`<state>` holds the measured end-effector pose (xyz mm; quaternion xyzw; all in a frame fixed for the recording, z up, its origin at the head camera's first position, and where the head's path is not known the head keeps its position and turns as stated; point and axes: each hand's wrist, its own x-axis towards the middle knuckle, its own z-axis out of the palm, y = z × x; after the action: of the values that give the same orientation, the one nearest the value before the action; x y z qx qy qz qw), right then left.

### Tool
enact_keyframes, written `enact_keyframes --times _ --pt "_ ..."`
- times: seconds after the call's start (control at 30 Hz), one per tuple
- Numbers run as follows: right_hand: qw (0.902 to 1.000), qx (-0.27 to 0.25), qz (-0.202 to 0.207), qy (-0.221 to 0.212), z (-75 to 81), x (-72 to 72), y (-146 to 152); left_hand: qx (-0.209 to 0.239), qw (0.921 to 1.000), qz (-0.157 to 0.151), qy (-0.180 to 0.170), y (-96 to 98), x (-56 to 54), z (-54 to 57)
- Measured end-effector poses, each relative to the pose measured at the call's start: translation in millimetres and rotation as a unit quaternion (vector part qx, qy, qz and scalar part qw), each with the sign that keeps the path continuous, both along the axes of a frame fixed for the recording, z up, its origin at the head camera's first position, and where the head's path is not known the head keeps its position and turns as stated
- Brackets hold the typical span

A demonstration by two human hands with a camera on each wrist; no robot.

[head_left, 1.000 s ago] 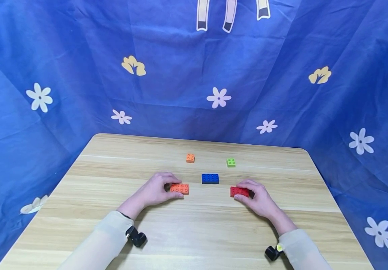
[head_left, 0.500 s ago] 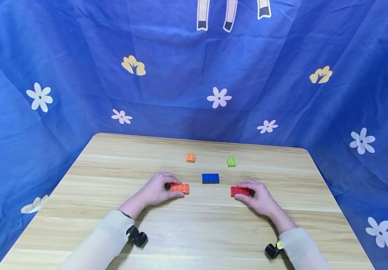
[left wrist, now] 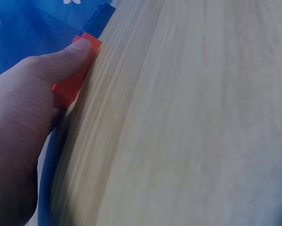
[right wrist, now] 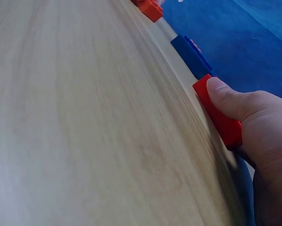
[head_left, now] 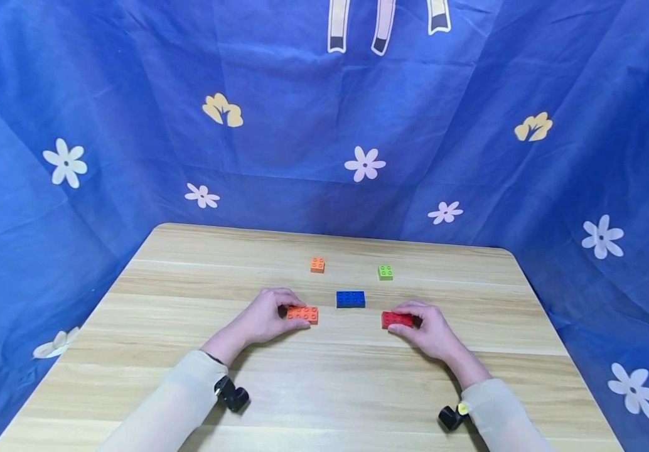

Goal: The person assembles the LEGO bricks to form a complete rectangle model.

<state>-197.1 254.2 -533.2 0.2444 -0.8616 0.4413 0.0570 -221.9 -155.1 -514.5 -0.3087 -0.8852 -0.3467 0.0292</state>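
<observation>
My left hand (head_left: 265,317) pinches a long orange building brick (head_left: 303,314) between thumb and fingers, left of the table's middle. On the other side, my right hand (head_left: 429,328) grips a long red brick (head_left: 396,319) by its front and back sides. Between the two and slightly farther back lies a long blue brick (head_left: 350,299), touched by neither hand. In the left wrist view the thumb presses along the near side of the orange brick (left wrist: 74,84). The right wrist view has the thumb against the red brick (right wrist: 219,117), its studs hidden there.
Farther back on the wooden table (head_left: 324,389) sit a small orange brick (head_left: 317,265) and a small lime green brick (head_left: 385,272). A blue flowered cloth (head_left: 279,125) hangs behind and along both sides of the table.
Both hands keep hold of their bricks. The orange brick has shifted very slightly right and the red one slightly left, toward each other.
</observation>
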Motion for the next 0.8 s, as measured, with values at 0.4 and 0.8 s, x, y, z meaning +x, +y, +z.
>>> enact_keyframes --times 0.4,0.8 --pt "0.9999 -0.012 0.003 -0.011 -1.3 -1.7 -10 -0.003 0.9999 0.004 -0.010 12.0 -2.4 -2.5" --pt "1.0000 0.002 0.004 -0.004 0.5 -2.1 -27 0.005 0.9999 -0.012 -0.005 22.1 -1.6 -0.7"
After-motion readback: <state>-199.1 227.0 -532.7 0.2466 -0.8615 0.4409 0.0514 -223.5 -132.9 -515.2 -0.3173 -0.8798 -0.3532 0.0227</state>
